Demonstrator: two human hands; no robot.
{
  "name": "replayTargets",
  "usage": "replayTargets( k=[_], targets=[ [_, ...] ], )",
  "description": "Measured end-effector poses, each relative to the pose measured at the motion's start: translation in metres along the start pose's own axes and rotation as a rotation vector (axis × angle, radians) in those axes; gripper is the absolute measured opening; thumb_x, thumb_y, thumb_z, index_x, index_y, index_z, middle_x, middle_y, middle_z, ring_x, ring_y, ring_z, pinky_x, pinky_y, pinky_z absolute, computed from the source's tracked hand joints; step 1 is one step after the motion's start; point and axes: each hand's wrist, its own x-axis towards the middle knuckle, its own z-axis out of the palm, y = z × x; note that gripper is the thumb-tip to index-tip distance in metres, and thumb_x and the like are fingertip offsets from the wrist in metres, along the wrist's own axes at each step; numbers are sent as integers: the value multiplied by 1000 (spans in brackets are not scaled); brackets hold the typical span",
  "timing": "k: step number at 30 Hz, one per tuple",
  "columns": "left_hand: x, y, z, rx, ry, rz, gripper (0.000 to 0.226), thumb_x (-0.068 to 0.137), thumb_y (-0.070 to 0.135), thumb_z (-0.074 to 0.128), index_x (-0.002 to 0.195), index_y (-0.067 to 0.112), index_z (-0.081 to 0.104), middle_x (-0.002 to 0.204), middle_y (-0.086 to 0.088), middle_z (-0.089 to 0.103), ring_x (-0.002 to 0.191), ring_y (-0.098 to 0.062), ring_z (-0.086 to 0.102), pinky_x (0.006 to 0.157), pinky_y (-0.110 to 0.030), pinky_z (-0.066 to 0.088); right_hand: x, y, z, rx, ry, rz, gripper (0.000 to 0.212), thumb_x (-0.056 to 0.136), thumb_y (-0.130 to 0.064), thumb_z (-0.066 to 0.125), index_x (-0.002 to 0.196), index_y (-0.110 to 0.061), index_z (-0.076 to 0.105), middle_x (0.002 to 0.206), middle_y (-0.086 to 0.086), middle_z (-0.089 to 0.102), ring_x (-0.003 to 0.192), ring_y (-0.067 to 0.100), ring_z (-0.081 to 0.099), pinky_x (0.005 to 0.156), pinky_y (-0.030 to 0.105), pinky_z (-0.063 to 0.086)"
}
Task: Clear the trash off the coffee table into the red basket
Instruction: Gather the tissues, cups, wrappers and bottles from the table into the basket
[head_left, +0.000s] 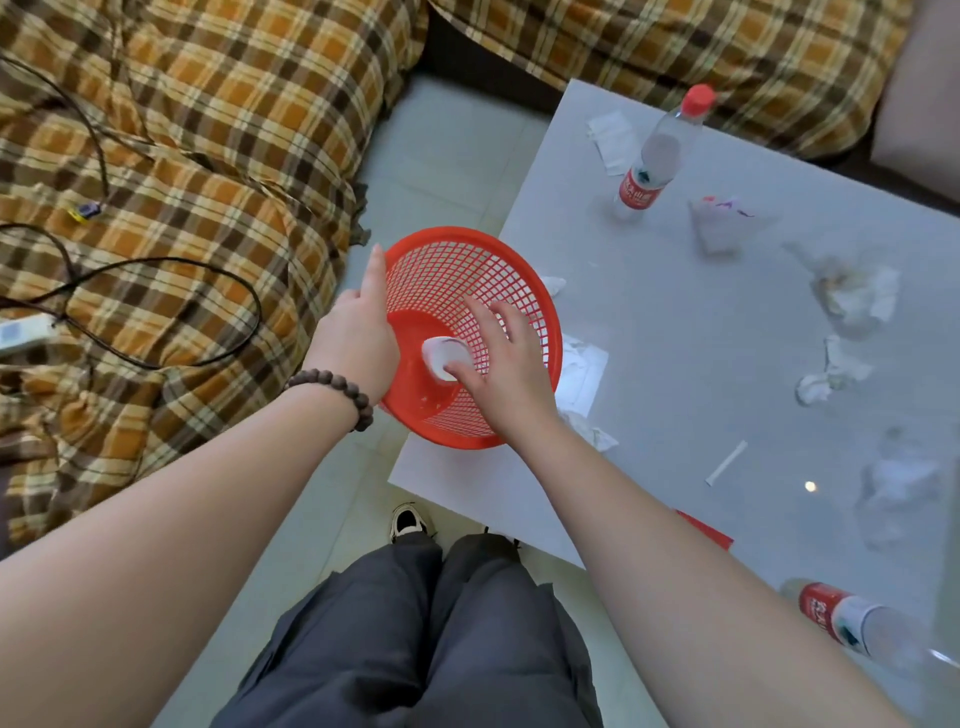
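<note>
Tilting toward the person, the red basket (467, 291) hangs over the near-left corner of the bench (701, 364), its open mouth facing up and toward the camera, its round bottom pointing down toward the sofa side. The left hand (358, 338) grips the basket's left rim, index finger stretched straight along the rim, a beaded bracelet (337, 389) on the wrist. The right hand (498, 358) reaches inside the basket with fingers spread and relaxed; its thumb touches a small white cup (444, 356) lying on the solid bottom.

The basket is hard red plastic, round, with lattice walls and a smooth rim. The bench top is glossy pale grey and reflective. Crumpled white tissues (852, 296) lie toward its right edge, flat white paper (584, 374) just beside the basket, and a thin white straw wrapper (726, 462) lies slantwise nearer the front edge. One clear bottle with a red cap (660, 156) stands upright near the far edge; another bottle (852, 623) lies on its side at the near-right corner.
</note>
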Motion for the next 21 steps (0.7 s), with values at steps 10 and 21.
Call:
replayTargets(
  k=[10,21],
  targets=[
    [13,-3,11,45,9,-19,71,87,4,34,147,28,4,114,-24,52,83,-33,51,61,-38,36,-47,110,-6,-127,78,302,55,93,-37,51,143,-25,32,155,4,22,142,25,17,113,44,24],
    [21,-16,19,167,133,91,65,85,9,37,144,25,15,102,-30,55,86,-47,53,67,-46,43,-48,182,46,-238,-94,403,31,89,-9,47,118,-11,59,125,12,50,113,29,40,86,36,40]
  ],
)
